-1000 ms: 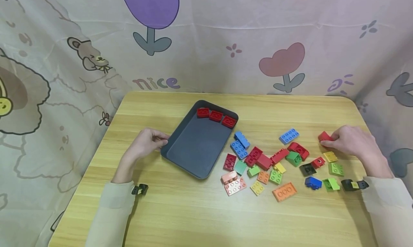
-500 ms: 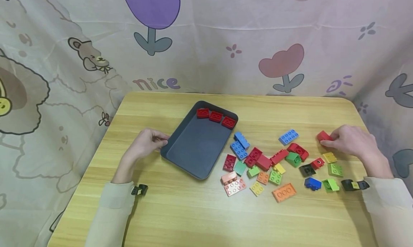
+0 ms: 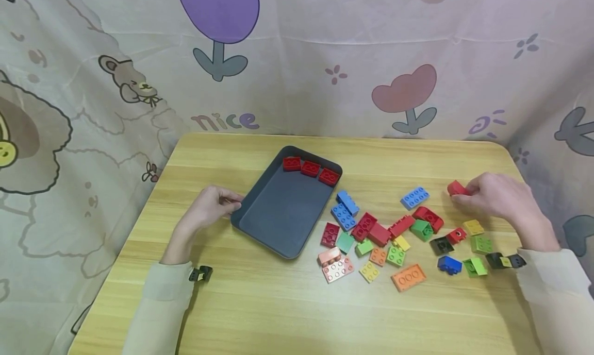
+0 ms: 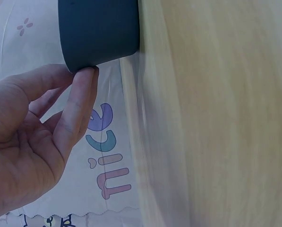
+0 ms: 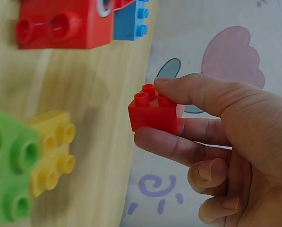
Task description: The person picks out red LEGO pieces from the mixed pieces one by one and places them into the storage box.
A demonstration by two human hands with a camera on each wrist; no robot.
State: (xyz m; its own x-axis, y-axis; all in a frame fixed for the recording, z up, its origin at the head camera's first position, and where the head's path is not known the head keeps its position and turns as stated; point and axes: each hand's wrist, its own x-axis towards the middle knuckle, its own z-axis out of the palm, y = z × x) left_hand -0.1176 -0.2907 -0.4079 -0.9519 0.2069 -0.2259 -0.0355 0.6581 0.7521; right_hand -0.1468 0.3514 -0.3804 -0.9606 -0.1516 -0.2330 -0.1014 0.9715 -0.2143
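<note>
At the left side of the dark grey tray (image 3: 278, 210), my left hand (image 3: 209, 206) holds its edge between thumb and fingers. The left wrist view shows those fingertips (image 4: 86, 75) right at the tray's rim. Three red bricks (image 3: 310, 168) lie in a row along the tray's far end. Over at the table's right, my right hand (image 3: 498, 196) pinches a small red toy brick (image 5: 155, 113), thumb on its studded top and a finger beneath. Nearest that hand on the table are a yellow brick (image 3: 474, 227) and a blue brick (image 3: 415, 197).
Several loose bricks spread between tray and right hand, among them a red brick (image 3: 428, 218), a green brick (image 3: 422, 229), an orange brick (image 3: 409, 277) and a pink brick (image 3: 338, 268). A printed curtain (image 3: 306, 97) hangs behind the wooden table (image 3: 260, 303).
My right hand has shifted slightly left and toward the far edge with the red brick in its fingers. The left hand and tray have stayed in place.
</note>
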